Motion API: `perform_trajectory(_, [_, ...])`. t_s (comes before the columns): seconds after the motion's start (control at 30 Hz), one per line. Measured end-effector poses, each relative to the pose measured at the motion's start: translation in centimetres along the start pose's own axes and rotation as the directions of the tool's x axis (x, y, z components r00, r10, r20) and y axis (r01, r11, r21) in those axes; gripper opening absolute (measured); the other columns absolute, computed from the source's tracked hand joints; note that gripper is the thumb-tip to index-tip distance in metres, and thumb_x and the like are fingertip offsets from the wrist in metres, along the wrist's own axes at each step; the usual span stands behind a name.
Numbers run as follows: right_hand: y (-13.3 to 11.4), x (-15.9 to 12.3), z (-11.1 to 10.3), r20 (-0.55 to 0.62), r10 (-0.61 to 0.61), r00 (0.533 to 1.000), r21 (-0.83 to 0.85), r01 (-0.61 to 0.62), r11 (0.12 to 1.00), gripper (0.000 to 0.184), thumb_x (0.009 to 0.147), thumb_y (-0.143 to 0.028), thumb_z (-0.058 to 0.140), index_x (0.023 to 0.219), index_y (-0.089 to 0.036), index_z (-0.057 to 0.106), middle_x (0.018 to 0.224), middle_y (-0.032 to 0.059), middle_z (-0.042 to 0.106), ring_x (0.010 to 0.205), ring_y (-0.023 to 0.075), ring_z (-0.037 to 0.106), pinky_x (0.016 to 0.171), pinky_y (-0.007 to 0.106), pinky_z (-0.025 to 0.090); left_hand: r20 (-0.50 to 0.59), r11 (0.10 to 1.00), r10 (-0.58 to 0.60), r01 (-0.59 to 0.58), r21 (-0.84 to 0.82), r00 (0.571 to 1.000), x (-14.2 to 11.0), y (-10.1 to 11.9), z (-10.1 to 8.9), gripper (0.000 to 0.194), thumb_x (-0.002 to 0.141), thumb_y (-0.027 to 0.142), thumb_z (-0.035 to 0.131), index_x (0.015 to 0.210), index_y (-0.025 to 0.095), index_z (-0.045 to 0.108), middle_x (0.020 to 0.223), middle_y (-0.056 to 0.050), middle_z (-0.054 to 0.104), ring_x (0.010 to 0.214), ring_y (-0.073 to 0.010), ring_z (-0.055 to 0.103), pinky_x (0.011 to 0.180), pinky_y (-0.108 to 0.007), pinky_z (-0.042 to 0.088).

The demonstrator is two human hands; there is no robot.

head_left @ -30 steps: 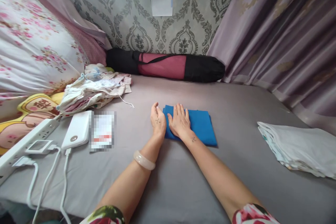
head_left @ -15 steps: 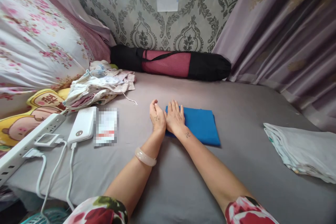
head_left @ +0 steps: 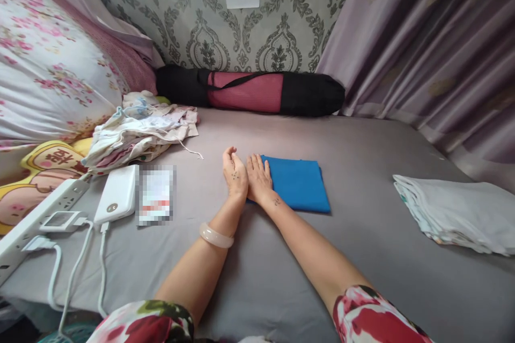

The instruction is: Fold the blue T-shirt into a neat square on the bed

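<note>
The left hand (head_left: 235,174) stands on edge, open, against the left end of the folded blue cloth (head_left: 298,183). The right hand (head_left: 259,182) lies flat and open on that same end, gripping nothing. The cloth lies on the grey bed (head_left: 281,257), its long axis running left to right. A black-and-pink bag (head_left: 249,91), holding a rolled mat, lies against the wall.

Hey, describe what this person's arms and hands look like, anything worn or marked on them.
Both arms are bare below short floral sleeves in red, green and white. The left wrist wears a pale, smooth, rounded bangle. The left hand shows small dark dot marks; the right hand has a small dark wrist mark.
</note>
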State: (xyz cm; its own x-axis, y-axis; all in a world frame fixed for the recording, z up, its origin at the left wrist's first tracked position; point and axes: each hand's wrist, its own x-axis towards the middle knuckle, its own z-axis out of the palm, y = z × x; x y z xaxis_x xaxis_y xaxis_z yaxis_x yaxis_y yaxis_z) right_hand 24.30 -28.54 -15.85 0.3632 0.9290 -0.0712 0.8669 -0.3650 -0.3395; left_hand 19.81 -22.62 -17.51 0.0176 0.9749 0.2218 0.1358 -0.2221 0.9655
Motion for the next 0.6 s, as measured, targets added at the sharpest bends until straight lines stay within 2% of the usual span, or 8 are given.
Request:
perform_trajectory(0.1, [1.1,-0.5,-0.6,-0.046,-0.003,0.999,0.083,0.007,0.997,0.058,0.101,-0.033,0.017,0.153,-0.006,0.022,0.160,0.0113,0.018,0.148,0.0203,0.012,0.120,0.039,0.012,0.032,0.997,0.074,-0.075,0.015,0.997,-0.2,0.0,0.2,0.032,0.095,0.025,0.032,0.115,0.017,0.055,0.120,-0.014,0.063,0.117,-0.0194,0.058,0.104,-0.035,0.043])
perform_trajectory(0.2, [2.8,-1.5,-1.2,-0.142,0.005,0.990,0.077,0.006,0.997,0.058,0.101,-0.033,0.020,0.152,-0.008,0.024,0.160,0.0114,0.020,0.148,0.0222,0.014,0.120,0.043,0.011,0.137,0.979,0.175,-0.187,0.077,0.975,-0.8,0.1,0.5,0.035,0.095,0.026,0.032,0.119,0.014,0.055,0.124,-0.016,0.062,0.120,-0.0210,0.056,0.105,-0.037,0.041])
perform_trajectory(0.33, [5.5,-3.0,-1.7,-0.198,0.006,0.980,-0.036,-0.013,0.999,0.057,0.100,-0.035,0.025,0.152,-0.011,0.028,0.160,0.0132,0.021,0.148,0.0267,0.014,0.118,0.052,0.008,0.320,0.903,0.295,-0.372,0.213,0.900,-1.9,0.3,1.0,0.037,0.092,0.021,0.035,0.123,0.014,0.054,0.130,-0.016,0.060,0.125,-0.0235,0.053,0.110,-0.044,0.035])
perform_trajectory(0.47, [7.1,-3.9,-1.5,-0.185,-0.035,0.982,-0.113,0.014,0.994,0.055,0.100,-0.037,0.025,0.151,-0.016,0.031,0.160,0.0111,0.021,0.148,0.0269,0.014,0.118,0.053,0.007,0.446,0.827,0.358,-0.500,0.256,0.820,-3.0,0.4,1.3,0.039,0.090,0.017,0.036,0.125,0.017,0.054,0.134,-0.015,0.058,0.133,-0.0235,0.045,0.114,-0.048,0.027])
perform_trajectory(0.53, [7.4,-4.0,-1.1,-0.156,-0.064,0.986,-0.118,0.046,0.992,0.055,0.101,-0.039,0.025,0.151,-0.019,0.031,0.160,0.0099,0.022,0.148,0.0267,0.015,0.118,0.053,0.008,0.458,0.823,0.354,-0.504,0.262,0.815,-3.1,0.4,1.3,0.040,0.090,0.016,0.036,0.125,0.019,0.054,0.134,-0.014,0.058,0.134,-0.0234,0.044,0.114,-0.048,0.026])
perform_trajectory(0.6, [7.4,-4.0,-0.6,-0.124,-0.076,0.989,-0.114,0.062,0.992,0.055,0.101,-0.040,0.025,0.151,-0.020,0.032,0.159,0.0092,0.023,0.147,0.0264,0.017,0.118,0.052,0.009,0.430,0.837,0.335,-0.475,0.272,0.838,-2.9,0.3,1.3,0.040,0.090,0.016,0.036,0.124,0.018,0.055,0.133,-0.014,0.059,0.133,-0.0239,0.046,0.114,-0.048,0.027])
